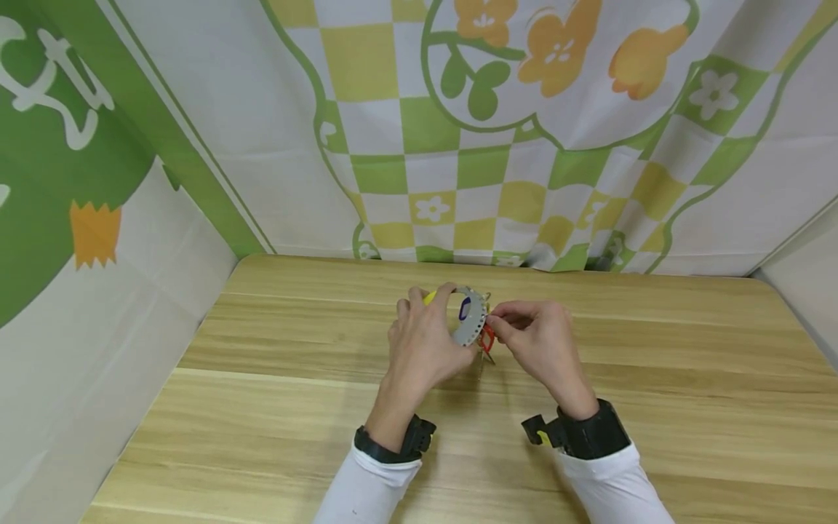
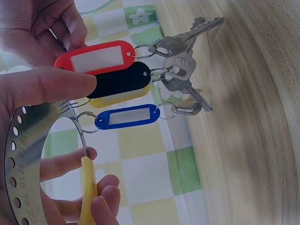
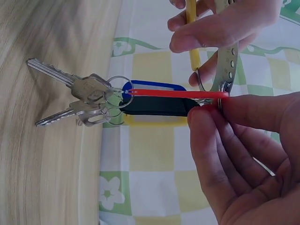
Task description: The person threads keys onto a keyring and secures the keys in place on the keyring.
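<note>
My left hand (image 1: pixel 422 338) holds a curved grey metal key holder (image 2: pixel 28 173) with numbered holes; its fingers curl by the yellow grip (image 2: pixel 88 187). Key tags hang from the holder's edge by small rings: red (image 2: pixel 96 49), black (image 2: pixel 126 80), yellow (image 2: pixel 119 98) and blue (image 2: pixel 129 116). Metal keys (image 2: pixel 180 65) dangle from their far ends. With thumb and fingertips, my right hand (image 1: pixel 540 338) pinches the red tag's small ring (image 3: pixel 220 104) at the holder's edge. Fingertips hide part of that ring.
Beneath the hands lies a wood-grain table (image 1: pixel 294 415). A green, white and yellow checked curtain (image 1: pixel 432 175) hangs along its back edge, and a green and white cloth (image 1: pixel 65 182) covers the left side. Black camera straps (image 1: pixel 592 433) circle both wrists.
</note>
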{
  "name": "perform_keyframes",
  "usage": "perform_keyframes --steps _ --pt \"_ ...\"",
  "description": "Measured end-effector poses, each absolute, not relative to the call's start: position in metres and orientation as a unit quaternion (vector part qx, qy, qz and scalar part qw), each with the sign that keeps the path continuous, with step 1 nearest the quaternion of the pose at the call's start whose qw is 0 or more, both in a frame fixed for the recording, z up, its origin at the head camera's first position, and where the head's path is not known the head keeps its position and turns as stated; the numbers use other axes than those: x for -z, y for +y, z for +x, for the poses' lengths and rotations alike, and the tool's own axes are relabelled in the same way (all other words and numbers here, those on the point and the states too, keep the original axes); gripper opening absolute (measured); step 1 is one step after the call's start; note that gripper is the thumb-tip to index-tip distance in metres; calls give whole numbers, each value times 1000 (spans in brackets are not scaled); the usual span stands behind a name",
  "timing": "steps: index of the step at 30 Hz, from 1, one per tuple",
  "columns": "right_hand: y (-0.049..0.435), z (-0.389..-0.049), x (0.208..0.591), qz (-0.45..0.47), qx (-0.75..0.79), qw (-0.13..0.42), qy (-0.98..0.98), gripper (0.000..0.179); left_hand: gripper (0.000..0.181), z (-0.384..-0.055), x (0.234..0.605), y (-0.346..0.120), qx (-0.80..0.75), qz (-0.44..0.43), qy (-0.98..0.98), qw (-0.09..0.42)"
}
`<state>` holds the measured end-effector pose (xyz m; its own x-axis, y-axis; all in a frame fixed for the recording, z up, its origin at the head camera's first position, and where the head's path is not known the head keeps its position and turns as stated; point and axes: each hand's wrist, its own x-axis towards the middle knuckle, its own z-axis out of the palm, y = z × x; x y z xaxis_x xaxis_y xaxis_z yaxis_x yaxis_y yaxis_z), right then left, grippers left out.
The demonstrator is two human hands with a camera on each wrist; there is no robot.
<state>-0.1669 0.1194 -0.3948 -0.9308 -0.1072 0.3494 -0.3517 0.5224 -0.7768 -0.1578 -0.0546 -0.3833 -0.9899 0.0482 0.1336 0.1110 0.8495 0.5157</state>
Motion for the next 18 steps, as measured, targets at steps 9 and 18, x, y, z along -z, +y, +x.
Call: perform_keyframes --steps 9,18 --pt "121 -167 395 145 -457 132 -867 5 87 -158 383 -55 268 -52 -961 49" --pt "122 -169 397 189 -422 159 -872 6 88 -158 383 -56 261 -63 -963 39"
